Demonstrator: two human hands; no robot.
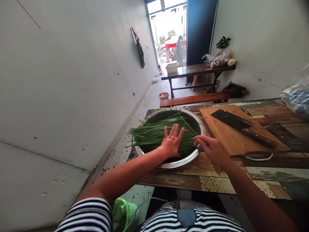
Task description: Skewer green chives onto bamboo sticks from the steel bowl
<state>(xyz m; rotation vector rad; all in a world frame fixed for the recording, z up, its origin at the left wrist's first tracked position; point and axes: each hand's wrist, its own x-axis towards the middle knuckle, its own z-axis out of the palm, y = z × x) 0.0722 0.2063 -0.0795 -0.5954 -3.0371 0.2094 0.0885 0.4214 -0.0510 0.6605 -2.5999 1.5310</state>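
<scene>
A wide steel basin sits at the left end of a wooden table, holding a long bundle of green chives whose tips stick out over the left rim. My left hand lies flat on the chives, fingers stretched out and spread. My right hand hovers at the basin's right rim, fingers loosely curled toward the chives, with nothing visibly in it.
A wooden cutting board lies right of the basin with a cleaver on it. A plastic bag sits at the far right. A bench and another table stand behind. A white wall runs along the left.
</scene>
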